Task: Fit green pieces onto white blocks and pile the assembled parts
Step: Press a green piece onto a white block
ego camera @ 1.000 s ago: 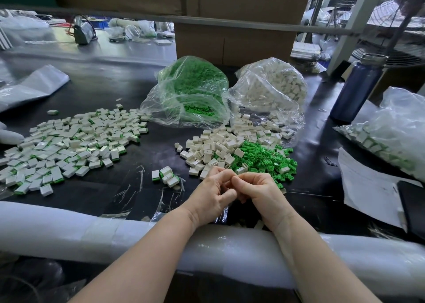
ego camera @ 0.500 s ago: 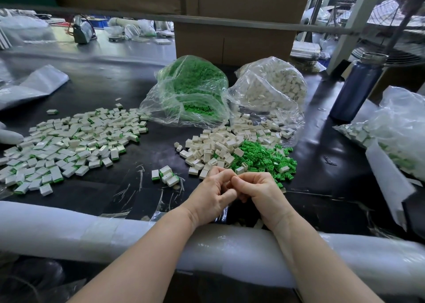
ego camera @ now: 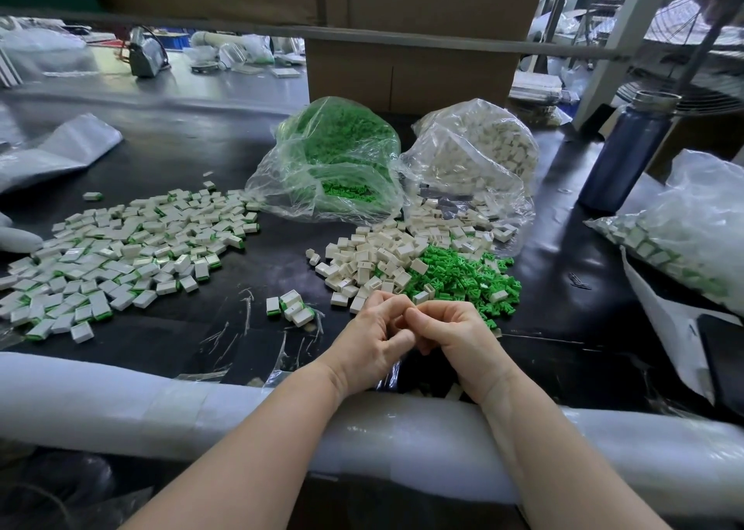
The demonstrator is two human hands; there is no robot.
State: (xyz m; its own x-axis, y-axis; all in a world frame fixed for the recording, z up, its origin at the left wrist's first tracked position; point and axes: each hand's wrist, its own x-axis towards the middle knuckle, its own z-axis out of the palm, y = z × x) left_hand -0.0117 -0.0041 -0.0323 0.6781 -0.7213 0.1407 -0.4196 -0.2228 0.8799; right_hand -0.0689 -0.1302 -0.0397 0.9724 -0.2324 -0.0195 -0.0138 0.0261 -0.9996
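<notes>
While the black table (ego camera: pixel 209 155) carries everything, its left side holds the wide spread of assembled parts (ego camera: pixel 129 243). Right of centre lie loose white blocks (ego camera: pixel 370 256), touching green pieces (ego camera: pixel 463 276). Just beside these, left hand (ego camera: pixel 372 338) and right hand (ego camera: pixel 459 338) meet fingertip to fingertip, fingers curled; whatever they pinch is hidden, so grasp cannot be told.
</notes>
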